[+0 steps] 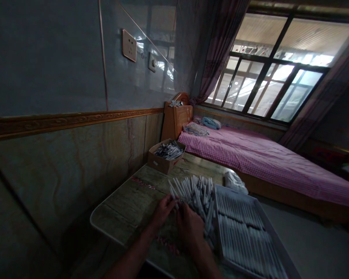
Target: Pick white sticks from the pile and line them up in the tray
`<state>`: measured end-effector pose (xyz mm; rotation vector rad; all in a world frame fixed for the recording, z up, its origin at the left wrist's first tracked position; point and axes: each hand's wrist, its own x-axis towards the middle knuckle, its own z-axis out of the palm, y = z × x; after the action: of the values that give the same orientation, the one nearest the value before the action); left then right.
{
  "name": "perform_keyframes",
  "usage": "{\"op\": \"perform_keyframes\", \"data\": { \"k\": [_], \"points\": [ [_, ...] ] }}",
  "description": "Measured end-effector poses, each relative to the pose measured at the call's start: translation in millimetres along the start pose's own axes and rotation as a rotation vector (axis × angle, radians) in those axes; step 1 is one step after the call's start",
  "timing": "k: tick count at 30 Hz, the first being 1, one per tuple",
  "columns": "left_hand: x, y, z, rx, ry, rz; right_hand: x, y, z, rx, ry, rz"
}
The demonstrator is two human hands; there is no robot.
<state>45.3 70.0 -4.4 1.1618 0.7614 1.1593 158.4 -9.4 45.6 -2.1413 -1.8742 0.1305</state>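
Observation:
A heap of thin white tubes (196,193) lies on a worn table (128,207). My left hand (163,211) sits at the heap's near left edge, fingers curled and pinching the end of a tube. My right hand (189,226) rests just beside it with its back to the camera, fingers bent down into the heap; what they hold is hidden. To the right stands a white tray (282,248) packed with rows of the same white tubes.
An open cardboard box (159,162) of dark-tipped pieces stands at the table's far corner by the wall. A white bag (235,182) lies beyond the tray. A bed with a pink checked cover (264,162) runs under the window.

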Motion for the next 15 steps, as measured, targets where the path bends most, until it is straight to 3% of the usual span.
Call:
{"op": "perform_keyframes", "data": {
  "k": [2, 7, 11, 15],
  "points": [
    [-0.9, 3.6, -0.2, -0.031, 0.015, 0.001, -4.9, -1.4, 3.7, 0.07, 0.004, -0.014],
    [-2.0, 7.5, -1.7, -0.124, 0.21, 0.053, -5.6, 20.2, -8.8, 0.083, 0.01, 0.065],
    [-1.1, 3.7, -1.1, 0.051, 0.168, 0.124, -4.8, 40.4, -21.8, -0.089, -0.051, 0.116],
    [-0.4, -5.8, -1.2, 0.254, 0.136, 0.174, -6.5, 47.2, -17.8, -0.209, -0.106, 0.073]
  ]
}}
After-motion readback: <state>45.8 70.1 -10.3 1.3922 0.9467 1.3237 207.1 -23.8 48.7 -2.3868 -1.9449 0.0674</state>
